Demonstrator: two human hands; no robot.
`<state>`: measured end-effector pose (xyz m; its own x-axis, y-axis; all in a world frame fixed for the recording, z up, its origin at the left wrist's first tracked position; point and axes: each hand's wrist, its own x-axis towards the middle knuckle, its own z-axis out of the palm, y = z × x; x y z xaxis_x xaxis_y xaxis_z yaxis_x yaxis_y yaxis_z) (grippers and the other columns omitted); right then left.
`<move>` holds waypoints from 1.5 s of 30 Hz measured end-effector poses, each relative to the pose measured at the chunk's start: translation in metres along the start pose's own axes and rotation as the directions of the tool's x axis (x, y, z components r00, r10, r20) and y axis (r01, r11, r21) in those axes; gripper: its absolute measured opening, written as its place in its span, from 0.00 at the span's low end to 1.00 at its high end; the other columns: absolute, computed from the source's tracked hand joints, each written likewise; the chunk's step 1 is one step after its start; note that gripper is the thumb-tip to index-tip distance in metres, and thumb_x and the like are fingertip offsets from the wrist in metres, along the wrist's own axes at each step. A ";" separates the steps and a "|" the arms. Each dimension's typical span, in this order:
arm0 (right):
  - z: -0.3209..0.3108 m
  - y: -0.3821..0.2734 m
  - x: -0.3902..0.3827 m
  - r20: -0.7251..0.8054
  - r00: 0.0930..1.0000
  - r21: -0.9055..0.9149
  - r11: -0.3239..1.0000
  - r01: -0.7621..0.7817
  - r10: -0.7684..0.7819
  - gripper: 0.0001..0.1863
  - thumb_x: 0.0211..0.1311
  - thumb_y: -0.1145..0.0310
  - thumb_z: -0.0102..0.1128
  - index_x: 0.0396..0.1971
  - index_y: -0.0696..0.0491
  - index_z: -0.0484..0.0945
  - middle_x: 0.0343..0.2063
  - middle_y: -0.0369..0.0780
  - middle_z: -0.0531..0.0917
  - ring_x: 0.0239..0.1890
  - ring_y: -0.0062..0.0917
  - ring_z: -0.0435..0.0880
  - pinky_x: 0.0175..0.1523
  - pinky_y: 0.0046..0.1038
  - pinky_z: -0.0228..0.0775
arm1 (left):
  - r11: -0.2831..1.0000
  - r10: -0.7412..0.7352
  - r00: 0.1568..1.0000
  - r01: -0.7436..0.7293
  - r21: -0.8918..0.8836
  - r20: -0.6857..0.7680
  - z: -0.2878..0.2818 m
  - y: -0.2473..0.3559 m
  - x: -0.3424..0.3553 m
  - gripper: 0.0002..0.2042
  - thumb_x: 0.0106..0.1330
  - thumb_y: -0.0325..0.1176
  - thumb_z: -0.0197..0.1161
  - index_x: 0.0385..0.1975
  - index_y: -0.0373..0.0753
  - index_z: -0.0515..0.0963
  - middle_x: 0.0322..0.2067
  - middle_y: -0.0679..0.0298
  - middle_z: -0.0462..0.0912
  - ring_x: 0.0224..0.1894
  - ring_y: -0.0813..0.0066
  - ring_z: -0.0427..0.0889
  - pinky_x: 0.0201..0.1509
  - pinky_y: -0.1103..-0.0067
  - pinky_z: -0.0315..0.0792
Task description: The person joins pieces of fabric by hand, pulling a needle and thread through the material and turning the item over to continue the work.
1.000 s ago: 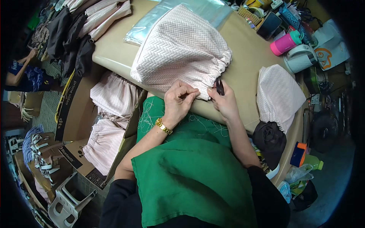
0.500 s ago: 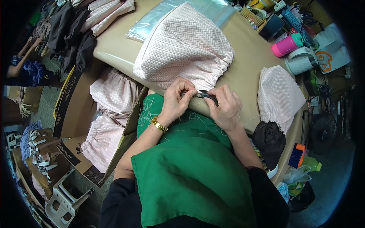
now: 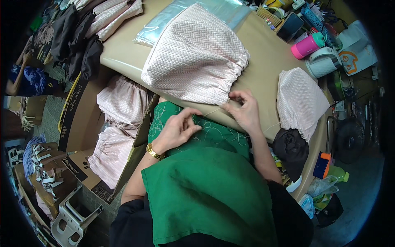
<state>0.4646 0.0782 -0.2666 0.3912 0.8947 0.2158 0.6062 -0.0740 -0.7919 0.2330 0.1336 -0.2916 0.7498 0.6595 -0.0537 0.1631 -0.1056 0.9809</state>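
A pale pink herringbone-quilted fabric cover (image 3: pixel 193 57) with a gathered, elastic-looking edge lies on the beige table in front of me. My right hand (image 3: pixel 246 110) pinches at the near corner of that gathered edge, thumb and fingers closed. A fine thread (image 3: pixel 212 111) stretches from there toward my left hand. Apart from the cover, my left hand (image 3: pixel 177 129) hovers over the green apron (image 3: pixel 205 181), index finger and thumb spread with a gap between them. Loose thread ends (image 3: pixel 214 131) are scattered on the apron. Whether my right palm hides a tool, I cannot tell.
Clear plastic bags (image 3: pixel 158 26) lie behind the cover. To the right sit another pale cover (image 3: pixel 300 99), dark bunched cloth (image 3: pixel 291 150), a pink bottle (image 3: pixel 306 45) and a phone (image 3: pixel 290 26). A cardboard box (image 3: pixel 84 113) of covers stands left. Another person (image 3: pixel 31 80) is far left.
My left hand has drawn away from the cover's edge, down and left, and its fingers have parted. The dark small cutting tool at my right hand no longer shows. The cover has shifted slightly.
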 end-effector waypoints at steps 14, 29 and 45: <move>-0.006 -0.112 0.062 0.011 0.973 0.762 0.631 0.142 -0.232 0.13 0.65 0.73 0.53 0.49 0.58 0.72 0.27 0.29 0.72 0.28 0.10 0.69 0.34 0.15 0.64 | 0.621 0.784 0.416 -0.542 0.567 -0.460 0.008 0.026 0.074 0.45 0.47 0.30 0.75 0.64 0.35 0.52 0.62 0.47 0.57 0.67 0.48 0.57 0.69 0.60 0.53; -0.055 -0.127 0.105 -0.107 0.736 -0.334 0.721 0.607 -0.669 0.14 0.41 0.80 0.66 0.31 0.48 0.84 0.31 0.37 0.78 0.34 0.30 0.82 0.36 0.26 0.72 | 0.742 0.533 0.842 -0.512 0.434 0.081 -0.092 0.171 0.078 0.28 0.51 0.11 0.43 0.51 0.41 0.74 0.36 0.57 0.84 0.38 0.65 0.85 0.37 0.75 0.77; 0.006 -0.030 0.112 0.373 0.884 0.116 0.960 0.255 -0.280 0.08 0.56 0.68 0.63 0.34 0.55 0.80 0.25 0.47 0.81 0.29 0.36 0.81 0.38 0.32 0.70 | 0.939 0.329 0.913 -0.290 0.187 -0.239 -0.046 0.056 0.061 0.16 0.51 0.18 0.55 0.41 0.30 0.75 0.36 0.62 0.79 0.32 0.76 0.78 0.37 0.82 0.72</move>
<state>0.4862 0.1833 -0.2222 -0.0823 0.9764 0.1997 0.6010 0.2085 -0.7716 0.2582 0.2022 -0.2309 0.5854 0.7455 0.3187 0.0557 -0.4291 0.9015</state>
